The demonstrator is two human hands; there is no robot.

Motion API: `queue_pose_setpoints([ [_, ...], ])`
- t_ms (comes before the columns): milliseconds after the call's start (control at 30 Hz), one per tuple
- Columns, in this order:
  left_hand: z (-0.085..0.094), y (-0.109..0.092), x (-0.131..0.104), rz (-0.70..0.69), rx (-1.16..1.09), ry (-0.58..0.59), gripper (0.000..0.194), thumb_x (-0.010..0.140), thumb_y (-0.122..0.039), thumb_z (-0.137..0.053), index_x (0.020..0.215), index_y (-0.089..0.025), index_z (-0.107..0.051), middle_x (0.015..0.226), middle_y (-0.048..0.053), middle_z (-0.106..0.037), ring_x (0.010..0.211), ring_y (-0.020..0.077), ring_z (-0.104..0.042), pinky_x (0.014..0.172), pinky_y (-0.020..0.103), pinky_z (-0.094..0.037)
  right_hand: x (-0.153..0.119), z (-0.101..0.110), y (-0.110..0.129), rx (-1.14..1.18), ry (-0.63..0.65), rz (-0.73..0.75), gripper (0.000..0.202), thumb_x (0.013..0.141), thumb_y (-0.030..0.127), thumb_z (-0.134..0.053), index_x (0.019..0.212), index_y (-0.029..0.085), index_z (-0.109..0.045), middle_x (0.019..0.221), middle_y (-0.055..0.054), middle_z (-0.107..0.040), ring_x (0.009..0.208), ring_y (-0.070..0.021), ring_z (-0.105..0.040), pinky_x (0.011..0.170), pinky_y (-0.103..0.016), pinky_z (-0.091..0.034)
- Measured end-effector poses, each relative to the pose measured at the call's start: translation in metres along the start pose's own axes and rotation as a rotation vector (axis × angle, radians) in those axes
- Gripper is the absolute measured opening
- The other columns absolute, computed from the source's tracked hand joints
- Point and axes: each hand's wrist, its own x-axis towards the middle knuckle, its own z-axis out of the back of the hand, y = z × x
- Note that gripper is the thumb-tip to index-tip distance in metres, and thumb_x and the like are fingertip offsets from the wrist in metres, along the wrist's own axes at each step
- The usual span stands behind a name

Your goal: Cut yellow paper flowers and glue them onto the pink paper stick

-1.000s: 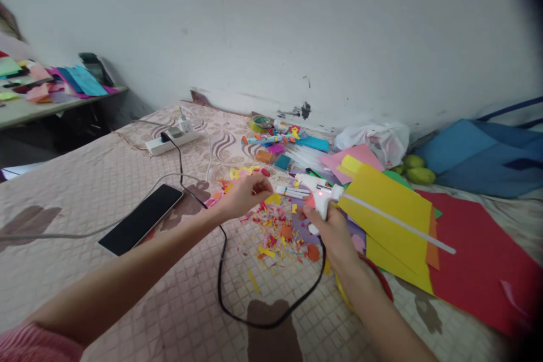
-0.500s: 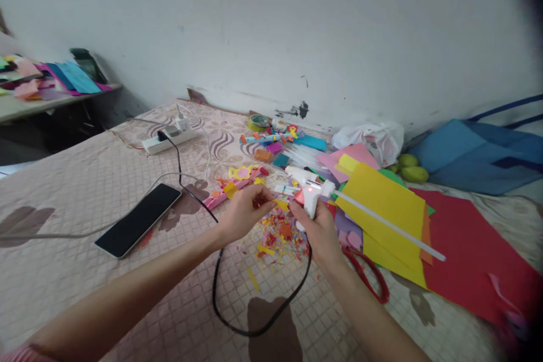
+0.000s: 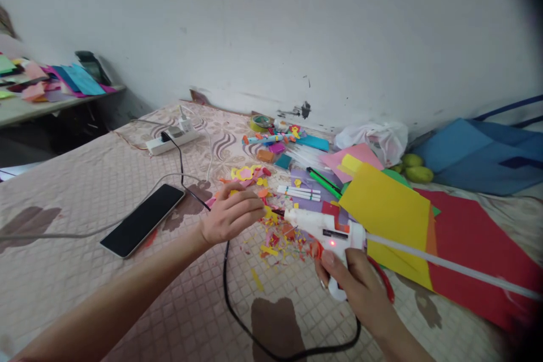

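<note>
My right hand (image 3: 354, 277) is wrapped round the handle of a white glue gun (image 3: 314, 223), its red light lit and a long clear glue stick (image 3: 445, 263) sticking out of the back. The gun's nozzle points left and meets or nearly meets a small yellow paper piece (image 3: 270, 213) at the fingertips of my left hand (image 3: 235, 212). The back of that hand faces up and its fingers are bent together on the piece. Colored paper scraps (image 3: 275, 237) lie beneath, and pink and yellow cutouts (image 3: 250, 174) rest just behind.
A phone (image 3: 144, 220) and a power strip (image 3: 173, 141) lie to the left. The black cord (image 3: 229, 294) loops in front. Yellow (image 3: 386, 209) and red sheets (image 3: 470, 254), red scissors (image 3: 384, 280) and a green cutter (image 3: 324, 182) are at the right.
The glue gun has come lower and nearer, turned so its nozzle is by the left fingertips. My left hand has rolled palm down. More of the cutter and the white sticks shows.
</note>
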Motion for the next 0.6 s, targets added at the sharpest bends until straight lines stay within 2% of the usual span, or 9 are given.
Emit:
queue_pose_setpoints([
  [167, 0.0028, -0.0001, 0.001, 0.008, 0.024, 0.038, 0.013, 0.087, -0.014, -0.047, 0.093, -0.022, -0.056, 0.089, -0.001, -0.07, 0.09, 0.0135, -0.061, 0.085, 0.034, -0.037, 0.0004, 0.0, 0.0074, -0.036, 0.031, 0.007, 0.05, 0.084, 0.055, -0.042, 0.051, 0.019, -0.05, 0.046, 0.001, -0.045, 0.046, -0.0122, -0.042, 0.046, -0.024, -0.031],
  [333, 0.003, 0.0016, -0.0029, 0.015, -0.007, 0.039, 0.014, 0.087, -0.015, -0.048, 0.095, -0.022, -0.057, 0.091, 0.0, -0.07, 0.092, 0.0139, -0.061, 0.087, 0.034, -0.035, 0.0016, -0.0005, 0.0037, -0.042, 0.032, 0.001, 0.05, 0.084, 0.055, -0.041, 0.051, 0.019, -0.05, 0.046, 0.002, -0.045, 0.047, -0.0128, -0.043, 0.046, -0.024, -0.031],
  [600, 0.0052, 0.0013, -0.0015, 0.016, 0.024, 0.075, 0.014, 0.089, -0.016, -0.046, 0.094, -0.025, -0.055, 0.091, -0.004, -0.07, 0.091, 0.0116, -0.061, 0.086, 0.033, -0.036, 0.003, -0.0025, 0.0028, -0.055, 0.045, 0.007, 0.049, 0.085, 0.053, -0.041, 0.051, 0.019, -0.05, 0.047, 0.002, -0.045, 0.047, -0.0123, -0.043, 0.046, -0.024, -0.03],
])
